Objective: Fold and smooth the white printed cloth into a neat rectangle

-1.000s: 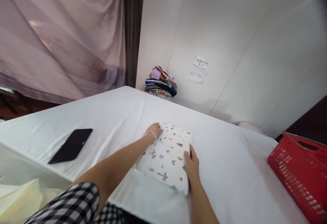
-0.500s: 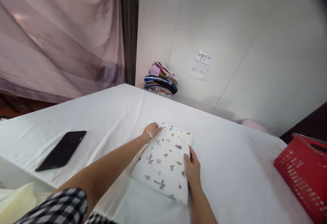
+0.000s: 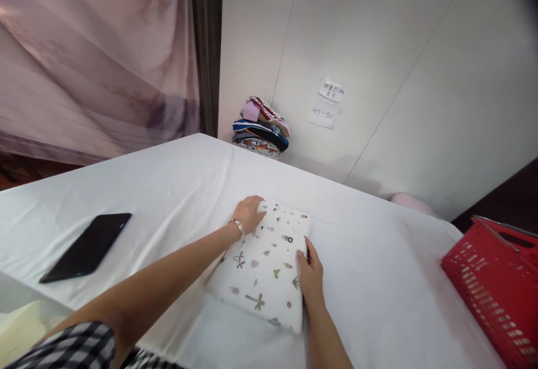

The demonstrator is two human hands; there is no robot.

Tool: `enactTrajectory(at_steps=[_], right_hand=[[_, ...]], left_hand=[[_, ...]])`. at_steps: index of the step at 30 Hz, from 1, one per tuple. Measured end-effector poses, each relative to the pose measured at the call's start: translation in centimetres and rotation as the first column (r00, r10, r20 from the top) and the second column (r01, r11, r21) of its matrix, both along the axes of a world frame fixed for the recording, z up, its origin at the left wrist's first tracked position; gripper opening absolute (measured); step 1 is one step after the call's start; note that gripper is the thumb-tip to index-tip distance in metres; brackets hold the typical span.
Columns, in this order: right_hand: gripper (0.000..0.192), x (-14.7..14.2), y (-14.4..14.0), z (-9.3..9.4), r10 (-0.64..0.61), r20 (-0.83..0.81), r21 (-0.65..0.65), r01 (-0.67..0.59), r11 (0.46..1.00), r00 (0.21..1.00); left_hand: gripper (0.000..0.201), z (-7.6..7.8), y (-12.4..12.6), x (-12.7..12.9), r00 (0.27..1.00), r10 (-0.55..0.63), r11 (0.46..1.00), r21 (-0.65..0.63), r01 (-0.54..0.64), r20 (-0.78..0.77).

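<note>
A folded white cloth (image 3: 269,268) printed with small plants, shapes and figures lies flat as a neat rectangle on the white-covered table. At its far left corner rests my left hand (image 3: 247,215), fingers stretched along the edge and the thumb apart on top. My right hand (image 3: 311,276) is closed on the right edge, thumb on the upper face and the other fingers curled at the side. The undersides of the right fingers are hidden.
A black phone or tablet (image 3: 88,247) lies on the white table cover (image 3: 370,279) at left. A red plastic basket (image 3: 496,285) stands at right. Folded fabrics are piled (image 3: 261,128) by the wall, below paper notes (image 3: 323,115). A pink curtain (image 3: 96,49) hangs at left.
My left hand has flattened, its fingers straighter along the corner of the cloth. My right hand keeps its place on the right edge. The whole view has shifted slightly.
</note>
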State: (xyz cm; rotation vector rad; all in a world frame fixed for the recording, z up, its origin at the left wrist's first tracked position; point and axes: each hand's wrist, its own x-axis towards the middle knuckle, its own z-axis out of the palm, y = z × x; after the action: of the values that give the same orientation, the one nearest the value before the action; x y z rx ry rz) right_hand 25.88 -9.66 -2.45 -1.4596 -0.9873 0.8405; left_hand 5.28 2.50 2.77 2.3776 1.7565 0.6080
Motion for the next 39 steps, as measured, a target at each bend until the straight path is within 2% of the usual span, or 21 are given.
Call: enactTrajectory(at_steps=[1,3,6,10,14,17,19,23,26,28,30,32,34,36,39], right_hand=[[0.056,0.0,0.0,-0.1,0.001,0.002,0.006,-0.001,1.000,1.000],[0.055,0.1,0.1,-0.3,0.002,0.010,0.012,-0.002,1.000,1.000],[0.054,0.2,0.1,-0.4,0.008,0.015,0.019,-0.008,1.000,1.000],[0.055,0.3,0.0,-0.4,0.026,-0.003,0.021,-0.026,0.999,1.000],[0.057,0.5,-0.1,-0.4,0.025,-0.001,0.024,-0.025,0.999,1.000],[0.056,0.6,-0.1,-0.5,0.021,0.015,0.030,-0.022,0.999,1.000],[0.056,0.6,-0.2,-0.5,0.021,0.018,0.034,-0.021,0.999,1.000],[0.057,0.7,-0.5,0.0,0.018,0.041,0.025,-0.019,0.999,0.999],[0.052,0.1,-1.5,0.7,-0.036,0.210,0.054,0.026,0.998,0.977],[0.047,-0.9,-2.8,1.1,-0.056,0.430,0.152,-0.011,0.988,0.901],[0.042,-2.3,-4.7,1.2,0.012,0.661,0.201,-0.192,0.961,0.750],[0.039,-3.7,-6.7,1.2,0.104,0.828,0.132,-0.372,0.919,0.550],[0.038,-4.7,-8.7,0.9,0.132,0.913,0.053,-0.434,0.899,0.385],[0.041,-5.0,-10.1,0.7,0.107,0.949,0.034,-0.436,0.899,0.296],[0.046,-4.6,-11.3,0.5,0.081,0.969,0.036,-0.457,0.889,0.232]], left_hand=[[0.048,-0.3,-0.8,0.0,0.995,-0.092,0.995,0.032,0.093,-0.036],[0.053,-1.2,-2.1,-0.2,0.977,-0.195,0.981,-0.033,0.193,-0.090],[0.055,-2.2,-2.7,-0.7,0.973,-0.204,0.968,-0.172,0.183,-0.108],[0.057,-1.6,-2.6,-0.9,0.964,-0.234,0.948,-0.250,0.198,-0.125],[0.058,-1.0,-4.9,-1.6,0.948,-0.270,0.948,-0.219,0.231,-0.169],[0.059,-1.7,-7.6,-2.6,0.932,-0.332,0.936,-0.173,0.306,-0.145],[0.058,-2.3,-8.8,-3.1,0.941,-0.323,0.938,-0.168,0.304,-0.099],[0.055,-2.7,-9.2,-3.2,0.958,-0.284,0.946,-0.175,0.272,-0.045],[0.052,-2.4,-9.1,-3.0,0.965,-0.260,0.950,-0.182,0.252,-0.018],[0.051,-2.2,-9.0,-3.0,0.962,-0.273,0.944,-0.193,0.269,0.004],[0.050,-2.0,-8.9,-3.1,0.955,-0.296,0.935,-0.198,0.295,0.027],[0.048,-2.0,-8.8,-3.4,0.945,-0.323,0.927,-0.184,0.328,0.058],[0.043,-2.2,-9.0,-3.9,0.935,-0.338,0.927,-0.137,0.350,0.103],[0.039,-2.5,-9.5,-4.7,0.930,-0.332,0.935,-0.071,0.346,0.157],[0.034,-2.8,-11.2,-6.3,0.940,-0.241,0.969,0.001,0.248,0.243]])
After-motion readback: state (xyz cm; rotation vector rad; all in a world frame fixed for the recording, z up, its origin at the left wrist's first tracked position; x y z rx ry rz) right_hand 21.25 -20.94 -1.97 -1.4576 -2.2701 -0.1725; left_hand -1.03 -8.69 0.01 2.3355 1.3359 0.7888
